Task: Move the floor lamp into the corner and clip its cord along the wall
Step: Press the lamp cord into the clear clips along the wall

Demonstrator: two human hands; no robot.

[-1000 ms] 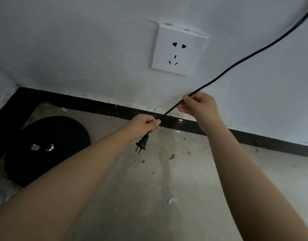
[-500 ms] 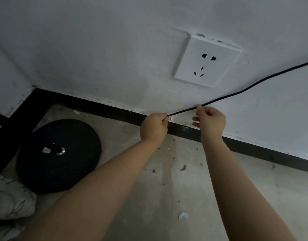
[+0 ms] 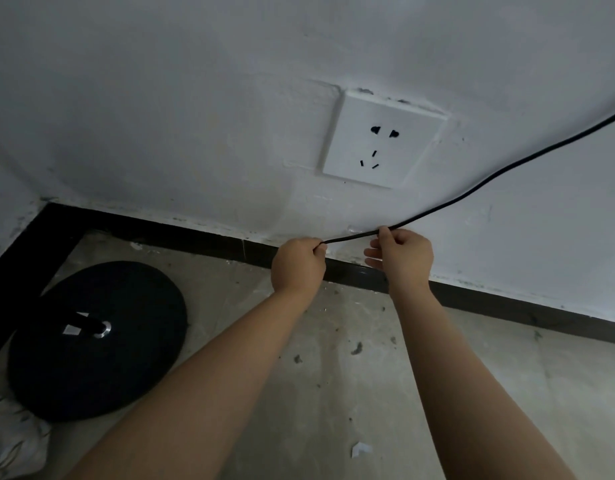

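The floor lamp's round black base (image 3: 98,337) stands on the floor in the corner at the left, with the foot of its pole at the centre. A thin black cord (image 3: 500,176) runs from the upper right edge down along the white wall. My left hand (image 3: 297,266) is closed around the cord's end, and the plug is hidden inside the fist. My right hand (image 3: 403,254) pinches the cord a short way to the right, holding it against the wall just above the black skirting (image 3: 507,308). A small white clip (image 3: 354,229) seems to sit on the wall under the cord.
A white wall socket (image 3: 382,142) is above the hands. The concrete floor (image 3: 368,393) is stained, with a white paper scrap (image 3: 359,449) near the front. Patterned fabric (image 3: 11,441) lies at the lower left beside the lamp base.
Both hands have carried the cord up from over the floor to the wall just above the skirting. The plug that hung below my left hand is now hidden in the fist.
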